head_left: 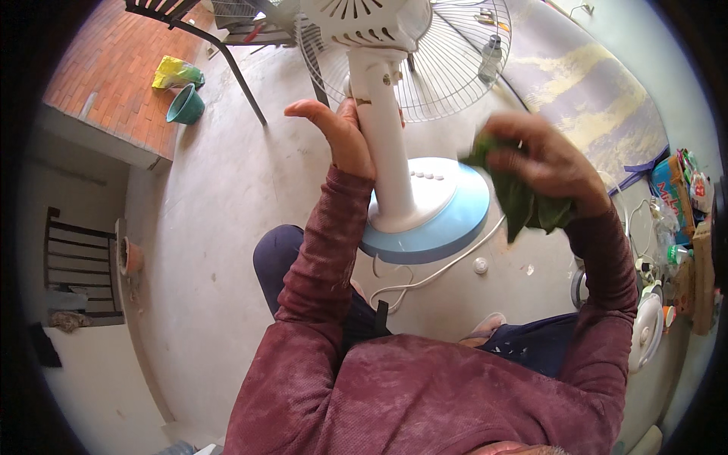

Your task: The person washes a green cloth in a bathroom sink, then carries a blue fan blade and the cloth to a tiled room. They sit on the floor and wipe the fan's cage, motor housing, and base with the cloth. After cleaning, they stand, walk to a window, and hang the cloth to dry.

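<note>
- The fan stands upright at 12 o'clock from the person, on the floor between the two arms; its round blue base is nearest to the body, its wire guard farther away.
- To work well here with the green cloth, it seems wise that one hand steadies the post, because a fan with such a heavy-looking top may tip or turn on its base.
- The cloth has loose corners hanging toward 6 o'clock; folding them into a flat pad would probably give a more even touch, and would not catch on the wires or on the row of buttons.
- The white cord lies on the floor below the base, toward the person; the base should not be pushed onto it.
- The left hand is not clenched: its palm side rests on the left of the post, the fingers pass behind it, and the thumb points apart toward 10 o'clock. How firmly it presses, one cannot tell.
- The right hand, at 2 o'clock, is blurred, but its fingers are curled around the cloth, apart from the post.
- The left forearm reaches almost straight toward 12 o'clock; the right elbow is bent, and its hand turns inward toward 10 o'clock.
</note>
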### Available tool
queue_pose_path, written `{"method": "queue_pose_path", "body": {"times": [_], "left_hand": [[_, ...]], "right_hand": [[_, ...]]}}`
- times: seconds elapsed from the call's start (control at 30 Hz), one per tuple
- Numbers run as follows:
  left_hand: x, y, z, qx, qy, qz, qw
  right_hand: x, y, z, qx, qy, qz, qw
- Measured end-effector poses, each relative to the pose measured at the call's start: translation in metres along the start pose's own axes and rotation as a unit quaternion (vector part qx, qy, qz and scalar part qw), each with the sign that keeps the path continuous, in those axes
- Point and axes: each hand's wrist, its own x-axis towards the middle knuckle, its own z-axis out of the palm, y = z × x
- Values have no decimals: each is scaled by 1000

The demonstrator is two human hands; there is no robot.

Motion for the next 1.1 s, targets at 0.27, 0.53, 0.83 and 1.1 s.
{"method": "queue_pose_path", "body": {"times": [0.27, 0.53, 0.83, 1.1], "left_hand": [[1, -10, 23, -136, -25, -75, 988], [1, -28, 16, -124, -42, -94, 987], [-1, -52, 22, -12, -70, -29, 997], [-5, -80, -21, 76, -141, -15, 987]], "right_hand": [[9, 23, 61, -216, 44, -152, 963], [30, 2, -6, -142, 336, -116, 924], [60, 5, 18, -226, 363, -186, 885], [36, -46, -10, -34, 405, -309, 860]]}}
